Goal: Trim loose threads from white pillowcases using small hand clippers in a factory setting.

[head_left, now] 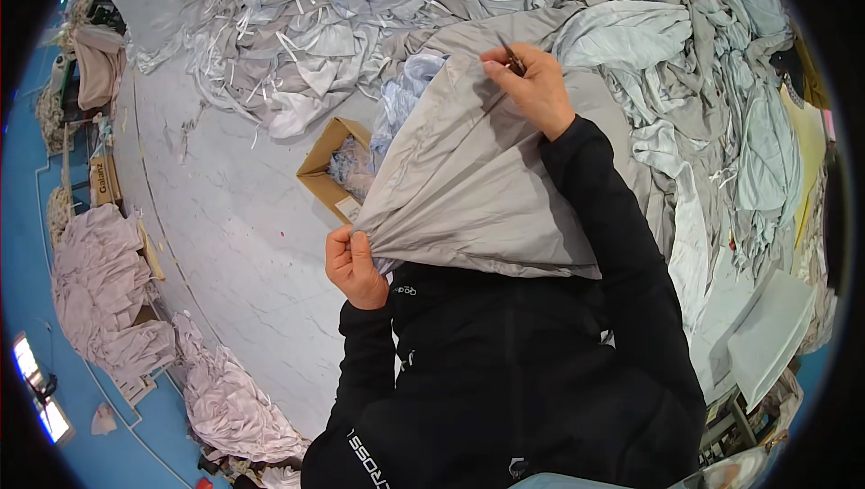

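Observation:
A light grey cloth point(487, 173) with a gathered seam is stretched out in front of my body. My left hand point(356, 264) is closed on its lower left corner, and folds fan out from that grip. At the cloth's upper edge, my right hand point(533, 83) is closed around small dark thread snips point(512, 56), their pointed tip showing past the fingers. Whether the right fingers also pinch the cloth cannot be made out. Behind the grey cloth's left edge lies a pale blue crumpled cloth point(405, 97).
An open cardboard box point(329, 164) with crumpled bluish material in it stands on the white marbled table point(234, 219). A big heap of grey and pale blue fabric point(315, 56) covers the far side and right. Pinkish fabric piles point(108, 282) lie beyond the table's left edge.

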`<state>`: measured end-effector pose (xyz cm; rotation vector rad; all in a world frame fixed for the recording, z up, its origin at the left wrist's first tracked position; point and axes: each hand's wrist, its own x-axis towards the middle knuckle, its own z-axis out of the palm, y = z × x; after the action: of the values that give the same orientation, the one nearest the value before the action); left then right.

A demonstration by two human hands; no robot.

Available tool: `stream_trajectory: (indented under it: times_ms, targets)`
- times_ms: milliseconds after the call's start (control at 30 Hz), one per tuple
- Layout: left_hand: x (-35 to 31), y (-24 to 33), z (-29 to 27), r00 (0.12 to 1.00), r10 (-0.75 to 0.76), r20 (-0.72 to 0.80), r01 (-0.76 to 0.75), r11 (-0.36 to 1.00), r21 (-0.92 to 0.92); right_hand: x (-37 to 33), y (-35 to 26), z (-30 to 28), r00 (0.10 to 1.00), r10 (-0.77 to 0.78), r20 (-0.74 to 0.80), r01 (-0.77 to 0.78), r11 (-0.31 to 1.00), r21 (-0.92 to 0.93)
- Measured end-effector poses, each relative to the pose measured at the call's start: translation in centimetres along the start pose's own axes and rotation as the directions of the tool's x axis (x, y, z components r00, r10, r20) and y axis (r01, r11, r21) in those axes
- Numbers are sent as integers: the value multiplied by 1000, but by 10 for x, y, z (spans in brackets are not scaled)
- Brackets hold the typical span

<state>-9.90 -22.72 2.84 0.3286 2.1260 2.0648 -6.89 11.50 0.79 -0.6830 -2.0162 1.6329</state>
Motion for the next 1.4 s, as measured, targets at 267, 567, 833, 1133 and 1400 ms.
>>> stream_trajectory:
  times_ms: [267, 567, 833, 1133, 1400]
  targets:
    - [-3, 2, -14, 990, -99, -99, 98, 995, -13, 17, 3, 21, 981, 86, 175, -81, 996, -34]
    - [1, -21, -18, 970, -215, -114, 228, 966, 119, 39, -12, 46, 938, -347, -7, 343, 930, -129]
    - [-1, -31, -7, 937, -347, 31, 341, 932, 122, 36, 28, 61, 965, -264, 3, 259, 945, -197]
    - [51, 8, 28, 903, -333, 272, 289, 939, 188, 30, 23, 65, 940, -342, -22, 321, 901, -291]
    - [56, 12, 68, 879, 293, 376, -464, 708, 532, 29, 27, 63, 926, -378, -18, 351, 876, -331]
